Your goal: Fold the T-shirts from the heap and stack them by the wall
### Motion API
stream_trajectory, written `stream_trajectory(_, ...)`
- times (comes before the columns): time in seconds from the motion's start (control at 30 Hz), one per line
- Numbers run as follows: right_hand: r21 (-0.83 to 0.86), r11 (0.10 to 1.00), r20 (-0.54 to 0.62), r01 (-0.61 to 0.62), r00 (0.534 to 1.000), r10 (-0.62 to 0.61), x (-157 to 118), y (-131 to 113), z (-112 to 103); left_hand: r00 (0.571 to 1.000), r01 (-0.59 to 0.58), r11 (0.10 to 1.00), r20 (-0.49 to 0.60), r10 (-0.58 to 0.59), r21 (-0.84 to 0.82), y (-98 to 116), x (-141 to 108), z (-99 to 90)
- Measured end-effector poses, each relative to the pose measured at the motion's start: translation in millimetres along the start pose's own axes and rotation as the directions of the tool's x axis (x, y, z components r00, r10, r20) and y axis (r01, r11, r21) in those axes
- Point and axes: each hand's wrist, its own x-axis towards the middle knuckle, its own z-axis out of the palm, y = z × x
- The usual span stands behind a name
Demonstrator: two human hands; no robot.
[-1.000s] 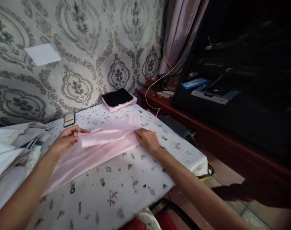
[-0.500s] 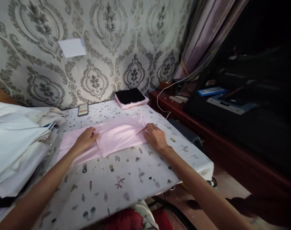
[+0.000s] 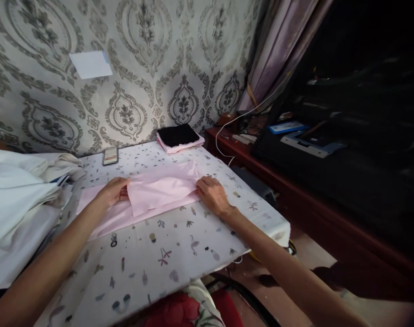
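A pale pink cloth lies partly folded over itself on a white sheet with small printed motifs. My left hand pinches the left edge of its upper layer, which stands slightly raised off the layer beneath. At the cloth's right end, my right hand has its fingers curled closed on the edge. The lower layer sticks out to the left, under my left wrist. Farther back, a folded black cloth rests on top of folded pink cloth.
Heaped white fabric lies at the left. A small card-like item is near the patterned wall. On the right stands a dark red cabinet, with a white cable hanging over its edge.
My left hand has taken the upper layer's left edge and lifted it a little. The right hand stays at the right end. The whole view has shifted slightly.
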Motion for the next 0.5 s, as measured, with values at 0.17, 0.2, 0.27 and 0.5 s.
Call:
stream_trajectory(0.17, 0.005, 1.0, 0.015, 0.008, 1.0, -0.008, -5.0, -2.6, 4.6, 0.992, -0.047, 0.993, 0.123, 0.034, 0.104, -4.6, -23.0, -1.9)
stream_trajectory(0.2, 0.005, 1.0, 0.014, 0.01, 1.0, -0.01, -5.3, -2.6, 4.9, 0.989, -0.077, 0.992, 0.137, 0.063, 0.097, -4.0, -27.1, -2.1)
stream_trajectory(0.27, -0.002, 1.0, 0.016, 0.017, 1.0, -0.017, -6.2, -2.4, 4.9, 0.988, -0.113, 0.993, 0.105, 0.11, 0.023, -2.2, -33.3, -3.0)
stream_trajectory(0.5, -0.03, 0.998, 0.04, 0.056, 0.998, -0.055, -12.0, -3.9, 0.3, 0.999, -0.01, 0.998, 0.05, 0.012, -0.057, -16.4, -45.5, -6.4)
